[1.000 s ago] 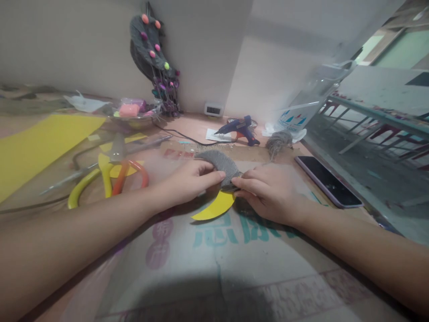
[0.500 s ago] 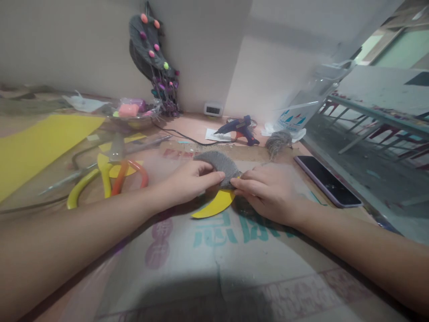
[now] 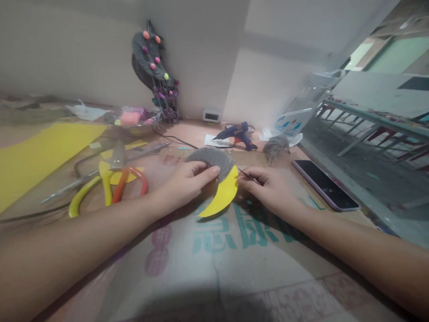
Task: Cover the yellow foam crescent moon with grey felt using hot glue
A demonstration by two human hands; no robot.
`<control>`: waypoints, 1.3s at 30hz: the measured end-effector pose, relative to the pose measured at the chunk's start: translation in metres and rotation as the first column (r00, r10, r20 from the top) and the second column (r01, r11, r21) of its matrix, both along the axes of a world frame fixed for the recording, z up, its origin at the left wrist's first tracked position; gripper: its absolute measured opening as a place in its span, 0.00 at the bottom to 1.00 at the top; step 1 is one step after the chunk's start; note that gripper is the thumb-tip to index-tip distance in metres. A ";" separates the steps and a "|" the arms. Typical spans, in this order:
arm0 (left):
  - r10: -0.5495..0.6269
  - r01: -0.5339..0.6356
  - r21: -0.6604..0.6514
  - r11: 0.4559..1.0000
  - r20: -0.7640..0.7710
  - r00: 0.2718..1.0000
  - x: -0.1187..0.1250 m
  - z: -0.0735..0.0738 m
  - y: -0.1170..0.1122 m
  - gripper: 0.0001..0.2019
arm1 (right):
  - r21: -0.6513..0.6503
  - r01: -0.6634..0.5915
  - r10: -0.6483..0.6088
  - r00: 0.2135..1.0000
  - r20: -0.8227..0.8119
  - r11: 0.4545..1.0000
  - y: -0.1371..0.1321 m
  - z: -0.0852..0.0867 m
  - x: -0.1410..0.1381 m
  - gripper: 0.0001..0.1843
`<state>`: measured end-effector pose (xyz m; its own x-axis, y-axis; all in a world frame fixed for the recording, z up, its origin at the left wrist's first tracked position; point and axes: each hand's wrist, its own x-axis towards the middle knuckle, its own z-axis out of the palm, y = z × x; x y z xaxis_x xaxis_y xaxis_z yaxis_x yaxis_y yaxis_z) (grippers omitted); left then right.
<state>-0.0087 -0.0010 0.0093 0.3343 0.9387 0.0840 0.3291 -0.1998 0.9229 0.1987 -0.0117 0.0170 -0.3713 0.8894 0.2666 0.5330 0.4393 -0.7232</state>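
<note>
My left hand (image 3: pixel 196 179) pinches a crescent cutout (image 3: pixel 223 192) between thumb and fingers. Grey yarn (image 3: pixel 214 161) is wound closely over its upper part, while the lower, pointed part is bare yellow. At the crescent's right edge, my right hand (image 3: pixel 264 183) is closed on a thin dark strand of yarn (image 3: pixel 246 173) that runs to the wrapped part. A loose ball of grey yarn (image 3: pixel 276 150) lies behind my right hand. Under both hands is a printed cardboard sheet (image 3: pixel 187 277).
Scissors (image 3: pixel 109 183) with yellow and orange handles lie left, near a yellow sheet (image 3: pixel 50 152). A glue gun (image 3: pixel 236 135) and a small digital clock (image 3: pixel 212 116) stand at the back. To the right lies a phone (image 3: pixel 325 185). A decorated grey crescent (image 3: pixel 147 58) hangs against the wall.
My right hand has drawn back to the right from the crescent with the strand, uncovering more of the yellow part. The left hand keeps its hold.
</note>
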 end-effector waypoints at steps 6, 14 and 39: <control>-0.051 0.063 0.127 0.990 -0.091 0.995 -0.002 -0.005 0.004 0.20 | -0.098 -0.036 0.029 0.997 -0.071 0.995 -0.002 -0.002 -0.003 0.13; -0.050 0.078 0.161 0.984 -0.169 0.984 -0.001 -0.009 0.005 0.19 | -0.011 -0.014 0.013 0.999 -0.032 1.000 -0.004 -0.003 -0.002 0.15; -0.142 0.167 0.266 0.949 -0.110 0.984 0.002 -0.009 0.007 0.12 | -0.090 0.014 -0.022 0.996 -0.091 0.996 0.007 -0.014 0.002 0.15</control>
<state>-0.0067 0.0060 0.0003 0.4909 0.8203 0.2935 0.3518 -0.4948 0.7946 0.2011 -0.0047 0.0032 -0.3325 0.9175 0.2181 0.4696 0.3617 -0.8054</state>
